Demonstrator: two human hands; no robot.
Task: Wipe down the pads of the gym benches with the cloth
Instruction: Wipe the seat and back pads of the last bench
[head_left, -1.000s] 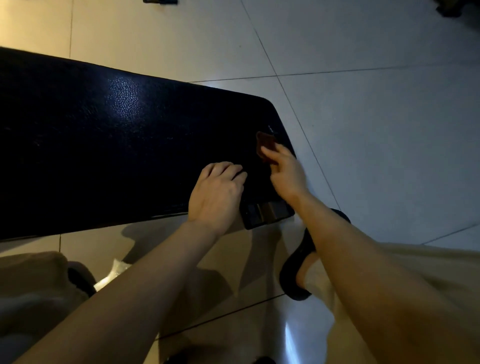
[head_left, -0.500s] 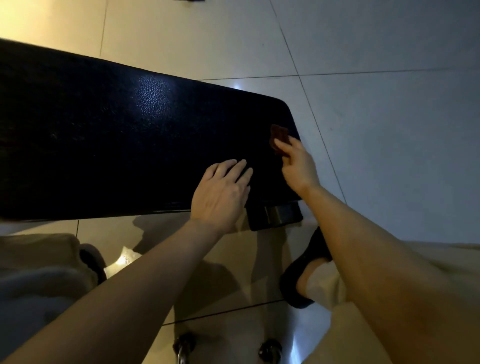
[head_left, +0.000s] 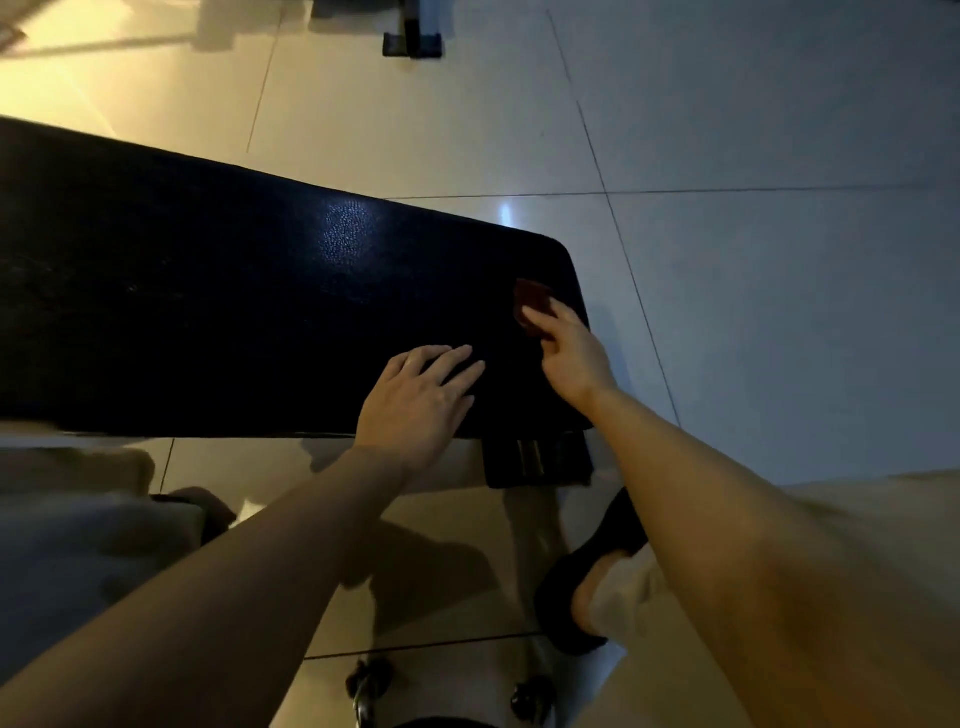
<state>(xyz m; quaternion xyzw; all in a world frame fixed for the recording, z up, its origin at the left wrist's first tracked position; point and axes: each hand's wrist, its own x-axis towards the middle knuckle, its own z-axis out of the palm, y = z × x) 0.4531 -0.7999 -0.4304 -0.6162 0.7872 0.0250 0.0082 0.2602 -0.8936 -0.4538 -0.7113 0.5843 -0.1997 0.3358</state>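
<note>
A small, dark reddish-brown folded cloth lies on the black, pebble-grained leatherette pad of the bench, close to the pad's rounded right end and just inside its far corner. The right hand rests its fingertips on the near edge of the cloth, its grip narrow, the fingers bent over the fabric and pressing it onto the pad; whether the thumb pinches it underneath cannot be told. The left hand lies flat on the pad beside it, near the front edge, fingers straight and slightly spread, holding nothing. A soft glare shows the pad's fine grain near its middle. Under the pad's right end a dark, flat metal bracket juts out toward the viewer. Below is a glossy floor of large pale tiles with thin dark joints. A black slip-on shoe and beige trouser leg show at lower right.
</note>
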